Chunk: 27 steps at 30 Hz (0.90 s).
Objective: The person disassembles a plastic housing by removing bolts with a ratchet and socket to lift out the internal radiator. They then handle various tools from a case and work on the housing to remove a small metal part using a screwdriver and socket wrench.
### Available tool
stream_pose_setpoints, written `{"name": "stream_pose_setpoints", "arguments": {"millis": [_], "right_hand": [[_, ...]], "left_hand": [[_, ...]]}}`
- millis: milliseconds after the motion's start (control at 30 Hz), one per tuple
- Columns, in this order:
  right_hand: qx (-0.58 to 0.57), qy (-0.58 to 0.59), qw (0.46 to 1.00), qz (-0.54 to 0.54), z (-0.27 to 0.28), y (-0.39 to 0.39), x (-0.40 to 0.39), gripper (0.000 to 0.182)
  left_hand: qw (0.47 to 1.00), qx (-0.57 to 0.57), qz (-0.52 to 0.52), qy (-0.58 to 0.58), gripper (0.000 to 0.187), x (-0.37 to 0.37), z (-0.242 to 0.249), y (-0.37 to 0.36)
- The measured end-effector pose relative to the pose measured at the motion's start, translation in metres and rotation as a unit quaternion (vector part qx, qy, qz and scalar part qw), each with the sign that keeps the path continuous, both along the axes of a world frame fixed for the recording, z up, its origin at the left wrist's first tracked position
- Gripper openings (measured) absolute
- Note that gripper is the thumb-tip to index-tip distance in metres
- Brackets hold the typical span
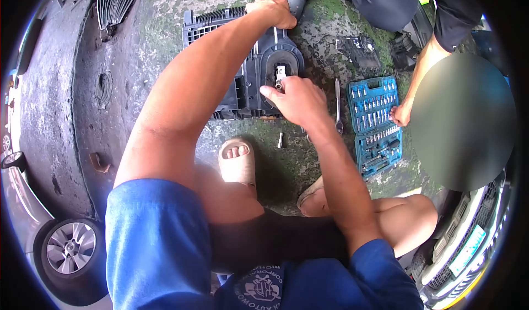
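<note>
A black plastic housing with a grille and a round raised section lies on the ground in front of me. My left hand is at its far edge, fingers curled over it. Over the round section, my right hand is closed, with a small metal piece showing between thumb and fingers. Its exact kind is partly hidden. Just above sits a light metal part in the opening. To the right lie a ratchet wrench and, nearer me, a short metal cylinder.
A blue socket set case lies unfolded at right, a co-worker's hand at its edge. Behind it are a dark tool case and black plastic parts. A grey shoe stands beside the housing. Cars flank both sides.
</note>
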State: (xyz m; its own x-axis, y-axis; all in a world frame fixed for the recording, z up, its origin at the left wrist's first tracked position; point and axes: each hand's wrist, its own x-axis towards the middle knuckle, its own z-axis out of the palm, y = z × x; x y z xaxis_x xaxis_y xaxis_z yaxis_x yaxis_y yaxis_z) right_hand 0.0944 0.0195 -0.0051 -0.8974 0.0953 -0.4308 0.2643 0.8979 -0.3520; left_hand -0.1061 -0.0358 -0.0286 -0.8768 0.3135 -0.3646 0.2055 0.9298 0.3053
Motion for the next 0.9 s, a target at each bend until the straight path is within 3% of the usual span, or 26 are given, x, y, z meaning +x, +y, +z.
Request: {"name": "stream_pose_setpoints", "arguments": {"millis": [100,133,200,333,400,533,700,900], "right_hand": [[0.007,0.002,1.000,-0.024,-0.003,-0.014,-0.003,0.049],[0.003,0.007,0.999,-0.031,-0.004,-0.018,-0.002,0.048],[-0.002,0.024,1.000,-0.019,-0.011,-0.019,-0.006,0.047],[-0.007,0.041,0.999,0.002,-0.028,-0.018,-0.032,0.045],[-0.002,0.018,1.000,0.009,-0.031,-0.019,-0.045,0.043],[-0.027,0.019,0.999,0.006,-0.041,-0.016,-0.054,0.043],[-0.142,0.027,0.988,-0.059,-0.047,0.010,-0.034,0.052],[0.028,0.052,0.998,-0.024,-0.036,-0.029,-0.048,0.051]], "left_hand": [[0.999,-0.030,0.009,-0.033,0.075,-0.007,0.008,0.001],[0.998,-0.016,0.048,-0.029,0.066,-0.006,0.011,-0.001],[0.999,-0.027,-0.015,-0.033,0.061,-0.037,-0.003,-0.016],[0.990,-0.114,0.078,0.039,0.059,-0.035,0.012,-0.037],[0.994,-0.037,0.102,0.001,0.064,-0.055,-0.018,-0.061],[0.985,0.100,0.139,0.033,0.079,-0.069,-0.054,-0.090],[0.993,0.030,0.109,0.032,0.077,-0.058,-0.046,-0.085],[0.977,0.048,0.198,0.061,0.066,-0.039,-0.038,-0.069]]}}
